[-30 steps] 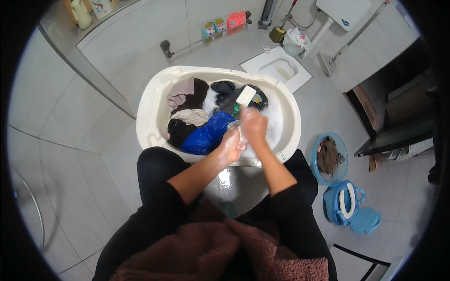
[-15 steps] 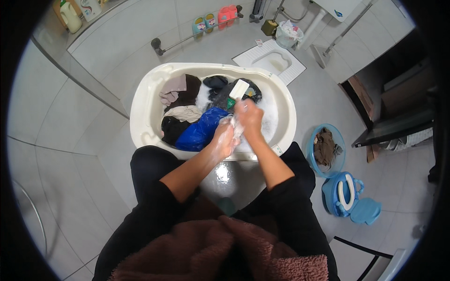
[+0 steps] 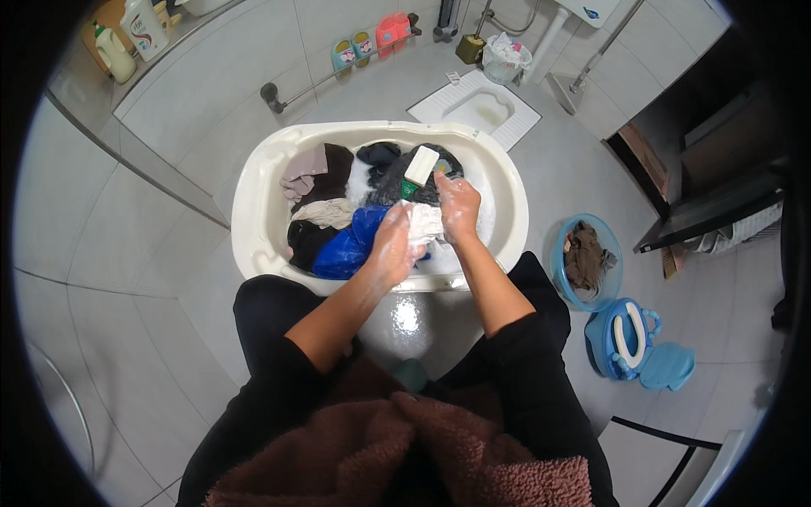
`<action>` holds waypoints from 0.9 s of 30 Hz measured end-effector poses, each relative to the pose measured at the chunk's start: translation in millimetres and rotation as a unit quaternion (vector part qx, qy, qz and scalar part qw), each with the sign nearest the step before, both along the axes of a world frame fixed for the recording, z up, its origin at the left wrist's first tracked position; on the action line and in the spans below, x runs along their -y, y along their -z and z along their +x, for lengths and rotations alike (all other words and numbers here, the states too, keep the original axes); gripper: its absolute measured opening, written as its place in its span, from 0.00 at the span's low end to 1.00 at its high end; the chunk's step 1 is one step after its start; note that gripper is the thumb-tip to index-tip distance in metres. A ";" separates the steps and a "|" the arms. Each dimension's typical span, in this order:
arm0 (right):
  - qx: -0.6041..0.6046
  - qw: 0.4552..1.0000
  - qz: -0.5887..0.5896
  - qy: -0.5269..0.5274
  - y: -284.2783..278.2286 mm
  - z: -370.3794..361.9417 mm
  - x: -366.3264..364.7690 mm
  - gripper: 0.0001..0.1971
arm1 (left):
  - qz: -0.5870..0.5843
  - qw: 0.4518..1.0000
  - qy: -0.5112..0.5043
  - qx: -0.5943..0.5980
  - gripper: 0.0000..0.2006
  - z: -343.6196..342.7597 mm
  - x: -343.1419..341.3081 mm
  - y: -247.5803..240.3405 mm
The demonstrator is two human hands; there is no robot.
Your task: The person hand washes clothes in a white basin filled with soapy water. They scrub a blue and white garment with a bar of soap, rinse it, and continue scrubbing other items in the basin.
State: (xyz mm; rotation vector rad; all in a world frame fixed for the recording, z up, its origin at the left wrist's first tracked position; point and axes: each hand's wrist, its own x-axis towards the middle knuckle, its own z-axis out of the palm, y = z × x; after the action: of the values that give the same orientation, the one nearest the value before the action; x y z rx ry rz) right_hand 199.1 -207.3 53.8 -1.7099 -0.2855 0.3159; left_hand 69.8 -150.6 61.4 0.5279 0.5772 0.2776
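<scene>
Now the left hand (image 3: 393, 247) and right hand (image 3: 462, 211) pinch a white cloth (image 3: 425, 225), maybe half washed; clothes (image 3: 345, 252) wait in the tub (image 3: 254, 211).

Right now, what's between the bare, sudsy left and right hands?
Bunched white cloth, between left hand and right hand; it shows in the head view.

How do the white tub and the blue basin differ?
The white tub is oblong and opaque; the blue basin is rounder and see-through. The tub is much larger than the basin. The tub holds many clothes amid suds; the basin holds mainly brown cloth, with no suds visible. Both hold fabric.
</scene>
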 end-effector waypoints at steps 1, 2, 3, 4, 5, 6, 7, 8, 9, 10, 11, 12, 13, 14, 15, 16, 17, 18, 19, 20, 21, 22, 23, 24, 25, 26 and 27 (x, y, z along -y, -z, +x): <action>-0.100 0.991 0.084 0.002 3.1 11.5 1.3 0.17 | -0.008 0.999 -0.038 0.012 0.10 1.7 -2.5 -1.1; -0.228 0.960 0.161 -0.021 3.5 19.4 4.8 0.18 | -0.027 0.997 -0.051 0.044 0.10 1.3 -11.6 -1.2; -0.257 0.947 0.191 -0.008 2.4 25.7 7.2 0.19 | -0.032 0.996 -0.064 0.056 0.11 3.5 -16.6 0.1; -0.313 0.924 0.218 -0.019 -3.0 27.6 11.9 0.20 | -0.052 0.994 -0.041 0.088 0.12 2.7 -23.4 2.6; -0.400 0.887 0.229 -0.029 -10.0 23.1 14.4 0.21 | -0.063 0.994 -0.037 0.082 0.13 3.7 -28.3 4.7; -0.394 0.887 0.224 -0.091 -19.9 17.0 19.0 0.21 | -0.064 0.991 -0.042 0.107 0.13 4.2 -32.7 6.6; -0.343 0.910 0.201 -0.119 -28.8 6.8 20.8 0.22 | -0.067 0.992 -0.056 0.089 0.13 5.0 -34.5 7.9; -0.305 0.932 0.157 -0.116 -38.3 -1.6 24.1 0.22 | -0.088 0.993 -0.054 0.063 0.14 5.4 -33.6 8.7; -0.238 0.955 0.142 -0.102 -44.2 -9.7 25.1 0.23 | -0.067 0.993 -0.081 0.050 0.14 5.7 -30.9 8.6; -0.204 0.963 0.113 -0.136 -49.0 -15.4 26.3 0.24 | -0.061 0.993 -0.092 0.029 0.14 6.6 -26.2 7.8; -0.166 0.971 0.042 -0.169 -50.9 -19.6 26.3 0.22 | -0.036 0.993 -0.101 0.047 0.14 7.1 -21.6 6.4; -0.101 0.974 -0.001 -0.204 -51.0 -23.1 25.9 0.21 | -0.034 0.994 -0.098 0.021 0.15 7.8 -16.7 5.1; -0.041 0.961 -0.057 -0.269 -49.9 -25.5 25.6 0.20 | -0.014 0.995 -0.093 0.034 0.15 8.0 -11.5 5.0; 0.163 0.940 -0.086 -0.288 -47.7 -29.9 24.8 0.17 | 0.006 0.995 -0.097 0.029 0.16 8.5 -8.5 5.6; 0.166 0.952 -0.096 -0.240 -46.8 -35.2 24.7 0.17 | -0.036 0.997 -0.054 0.032 0.18 8.5 -8.5 7.6; 0.154 0.955 -0.126 -0.219 -45.6 -44.1 24.6 0.17 | -0.079 0.997 -0.019 0.017 0.20 7.6 -10.8 11.0; 0.143 0.957 -0.153 -0.200 -46.7 -54.9 24.9 0.17 | -0.147 0.988 0.035 0.020 0.21 7.1 -14.9 16.0; 0.240 0.941 -0.144 -0.189 -48.0 -68.4 26.0 0.16 | -0.180 0.983 0.038 -0.016 0.26 6.8 -17.8 22.5; 0.296 0.914 -0.162 -0.224 -51.1 -82.8 26.4 0.14 | -0.164 0.983 0.079 -0.019 0.27 4.7 -28.7 29.0; 0.299 0.891 -0.177 -0.293 -54.4 -97.5 28.4 0.12 | -0.161 0.979 0.126 -0.017 0.28 0.5 -40.7 35.2; 0.306 0.862 -0.199 -0.351 -55.2 -108.0 27.5 0.10 | -0.158 0.973 0.167 -0.026 0.28 -1.4 -44.9 41.5; 0.342 0.869 -0.150 -0.325 -55.3 -114.5 29.4 0.10 | -0.216 0.965 0.145 0.030 0.27 -2.4 -46.9 46.4; 0.366 0.865 -0.130 -0.317 -51.2 -113.2 26.5 0.10 | -0.204 0.966 0.146 0.055 0.26 -4.9 -46.6 49.8; 0.383 0.850 -0.112 -0.342 -46.7 -106.8 27.1 0.10 | -0.191 0.970 0.139 0.064 0.24 -2.1 -40.9 51.3; 0.449 0.804 -0.277 -0.274 -36.9 -92.3 22.1 0.12 | -0.192 0.970 0.144 0.046 0.22 -5.2 -39.9 50.9; 0.301 0.932 -0.143 -0.142 -25.7 -71.4 20.1 0.13 | -0.204 0.979 0.007 0.006 0.19 5.8 -22.2 49.4; 0.274 0.929 -0.246 -0.050 -12.4 -46.4 14.9 0.15 | -0.216 0.895 0.213 0.326 0.15 -2.1 -29.7 46.1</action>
State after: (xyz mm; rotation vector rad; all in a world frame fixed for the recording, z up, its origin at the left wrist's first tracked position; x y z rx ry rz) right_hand 152.8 -222.2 66.2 -2.2705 -0.7539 -0.0361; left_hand 67.7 -120.8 15.4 0.0961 -0.1460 -0.1023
